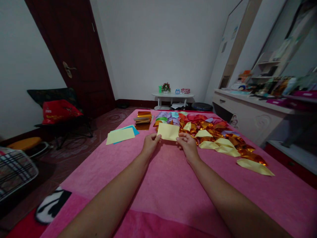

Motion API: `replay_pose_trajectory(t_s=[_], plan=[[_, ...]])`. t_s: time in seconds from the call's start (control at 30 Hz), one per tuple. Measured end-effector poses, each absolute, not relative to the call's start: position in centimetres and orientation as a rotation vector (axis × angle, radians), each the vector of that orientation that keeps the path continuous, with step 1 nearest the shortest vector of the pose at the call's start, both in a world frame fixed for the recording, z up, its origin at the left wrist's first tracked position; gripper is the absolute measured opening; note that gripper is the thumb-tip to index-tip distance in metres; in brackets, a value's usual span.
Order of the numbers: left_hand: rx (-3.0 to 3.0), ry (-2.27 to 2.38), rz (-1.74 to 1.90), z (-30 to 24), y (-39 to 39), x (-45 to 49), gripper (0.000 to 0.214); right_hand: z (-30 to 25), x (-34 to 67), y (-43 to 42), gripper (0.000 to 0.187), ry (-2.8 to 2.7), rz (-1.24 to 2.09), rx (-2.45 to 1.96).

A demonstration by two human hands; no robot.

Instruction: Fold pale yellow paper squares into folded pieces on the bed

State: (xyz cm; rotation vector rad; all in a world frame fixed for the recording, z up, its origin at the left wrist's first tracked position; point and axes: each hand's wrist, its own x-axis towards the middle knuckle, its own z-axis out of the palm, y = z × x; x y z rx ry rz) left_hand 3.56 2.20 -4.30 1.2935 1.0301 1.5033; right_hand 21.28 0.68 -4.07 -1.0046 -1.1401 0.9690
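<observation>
A pale yellow paper sheet (168,131) is held up over the pink blanket (168,178), pinched at its two lower corners. My left hand (150,142) grips the lower left corner and my right hand (187,143) grips the lower right corner. Just behind the sheet lies a heap of folded papers (210,127) in gold, red, purple and green. Folded yellow pieces (226,149) trail to the right of my right hand.
Flat yellow and blue sheets (121,135) lie to the left, with a stack of gold foil paper (143,119) behind them. A small white table (172,96) stands by the far wall. A dresser (257,115) runs along the right, a dark chair (59,109) at the left.
</observation>
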Motion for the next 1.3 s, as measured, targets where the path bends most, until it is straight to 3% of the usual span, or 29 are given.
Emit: replay_pose_trajectory(t_s=[1.3], plan=[[1.529,1.143,1.382,-5.5,3.3,3.3,0.032,-3.6,20.8,0.0,0.021,-1.291,0.955,-0.941]])
